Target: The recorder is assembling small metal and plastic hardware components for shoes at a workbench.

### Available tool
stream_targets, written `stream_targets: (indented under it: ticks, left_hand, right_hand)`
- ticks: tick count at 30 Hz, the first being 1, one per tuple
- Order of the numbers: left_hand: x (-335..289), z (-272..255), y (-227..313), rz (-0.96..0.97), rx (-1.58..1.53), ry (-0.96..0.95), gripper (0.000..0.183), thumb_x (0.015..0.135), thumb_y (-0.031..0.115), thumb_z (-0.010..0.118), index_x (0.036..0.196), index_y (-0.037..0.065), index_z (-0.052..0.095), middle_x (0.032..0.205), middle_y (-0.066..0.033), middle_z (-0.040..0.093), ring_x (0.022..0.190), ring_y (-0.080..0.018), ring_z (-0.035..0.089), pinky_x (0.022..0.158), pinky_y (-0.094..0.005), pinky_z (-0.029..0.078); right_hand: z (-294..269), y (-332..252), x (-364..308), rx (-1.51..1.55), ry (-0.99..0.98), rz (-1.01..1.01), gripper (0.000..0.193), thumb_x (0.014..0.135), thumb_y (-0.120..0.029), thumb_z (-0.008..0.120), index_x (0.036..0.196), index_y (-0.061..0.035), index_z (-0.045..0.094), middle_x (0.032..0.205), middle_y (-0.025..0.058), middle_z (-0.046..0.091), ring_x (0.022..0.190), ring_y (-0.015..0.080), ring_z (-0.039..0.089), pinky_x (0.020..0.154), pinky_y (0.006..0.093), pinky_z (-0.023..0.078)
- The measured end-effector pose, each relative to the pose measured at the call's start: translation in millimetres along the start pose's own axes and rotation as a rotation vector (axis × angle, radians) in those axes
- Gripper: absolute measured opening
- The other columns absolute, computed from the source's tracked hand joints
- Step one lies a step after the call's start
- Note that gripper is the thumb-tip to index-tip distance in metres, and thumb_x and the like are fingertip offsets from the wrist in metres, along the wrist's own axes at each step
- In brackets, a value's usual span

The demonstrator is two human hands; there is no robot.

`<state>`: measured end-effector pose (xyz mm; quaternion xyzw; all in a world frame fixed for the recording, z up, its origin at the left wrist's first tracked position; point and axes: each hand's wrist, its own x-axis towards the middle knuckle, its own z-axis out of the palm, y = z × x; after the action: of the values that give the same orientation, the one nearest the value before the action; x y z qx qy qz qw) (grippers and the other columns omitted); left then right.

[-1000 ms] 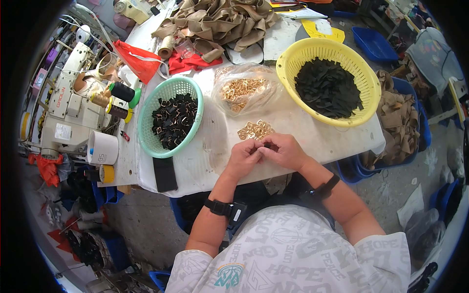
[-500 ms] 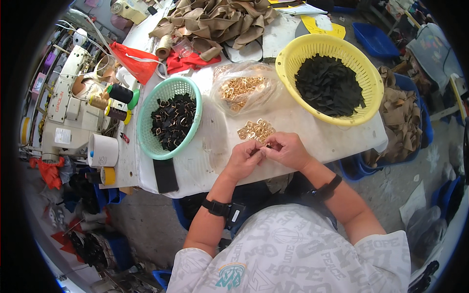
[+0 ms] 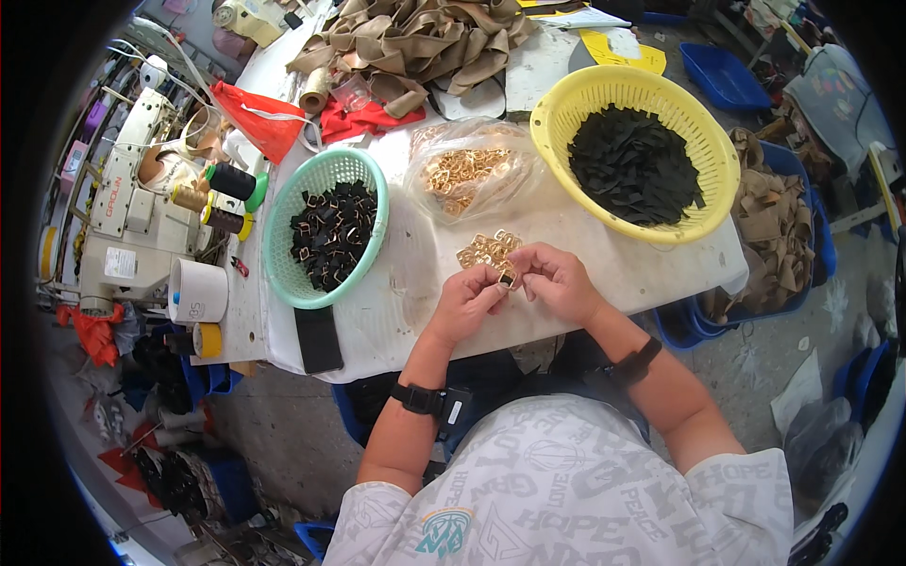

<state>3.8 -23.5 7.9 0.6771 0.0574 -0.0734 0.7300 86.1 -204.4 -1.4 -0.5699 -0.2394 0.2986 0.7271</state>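
Observation:
Between the thumb and finger of my left hand (image 3: 464,304), a small black fabric tab looped on a gold metal ring (image 3: 507,279) is pinched. Beside it, my right hand (image 3: 562,285) has its fingers curved and its thumb apart from the index finger, with nothing visible in it. Just beyond my fingers lies a small pile of gold rings (image 3: 486,249) on the white table. A clear plastic bag (image 3: 467,174) of more gold rings sits behind the pile. To the left, a mint-green basket (image 3: 375,226) holds black tabs with gold rings on them.
A yellow basket (image 3: 722,189) of cut black strips stands at the right. A black phone (image 3: 319,341) lies below the green basket. Thread spools (image 3: 229,186) and a sewing machine (image 3: 137,212) are at the left. Brown fabric pieces (image 3: 406,42) are heaped at the back.
My right hand has drawn slightly away from the left and its fingers have parted. The black tab on its ring now shows in my left fingers.

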Motion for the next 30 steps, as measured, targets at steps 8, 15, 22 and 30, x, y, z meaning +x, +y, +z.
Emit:
stream_targets:
  ticks: [8,15,22,30]
  left_hand:
    - [0.1,1.6,-1.0,-0.025,0.017,-0.015,0.003,0.089,0.003,0.060,0.089,0.000,0.059,0.075,-0.0001,0.058,0.066,-0.0061,0.054,0.059,-0.0203,0.044]
    - [0.4,2.4,-3.2,-0.022,0.036,-0.036,0.005,0.088,0.004,0.062,0.089,0.001,0.059,0.077,-0.0007,0.060,0.068,-0.0057,0.055,0.062,-0.0203,0.045]
    - [-0.4,-2.1,-6.6,0.015,0.058,-0.064,0.007,0.087,0.005,0.063,0.092,0.000,0.060,0.079,-0.0006,0.061,0.069,-0.0057,0.056,0.063,-0.0207,0.046]
    - [0.0,5.0,3.0,-0.035,0.050,0.032,0.009,0.091,0.009,0.060,0.090,0.000,0.062,0.075,-0.0005,0.061,0.065,-0.0064,0.055,0.060,-0.0214,0.047]
  right_hand:
    - [-0.4,3.8,-0.6,0.001,0.003,-0.022,0.025,0.086,0.001,0.059,0.111,0.0012,0.059,0.091,0.0028,0.064,0.083,0.0067,0.059,0.072,0.0222,0.049]
    - [-1.1,7.3,3.9,-0.078,0.014,-0.054,0.014,0.086,0.001,0.059,0.099,0.0005,0.064,0.087,0.0010,0.064,0.080,0.0057,0.058,0.071,0.0216,0.048]
    - [-0.3,-0.9,2.4,-0.145,0.062,0.018,0.008,0.086,0.000,0.061,0.093,-0.0004,0.065,0.079,-0.0011,0.062,0.072,0.0038,0.054,0.064,0.0204,0.045]
    - [2.3,4.6,4.9,-0.053,0.124,0.031,0.011,0.092,-0.005,0.056,0.097,0.0009,0.063,0.077,0.0014,0.061,0.060,0.0055,0.054,0.055,0.0204,0.046]
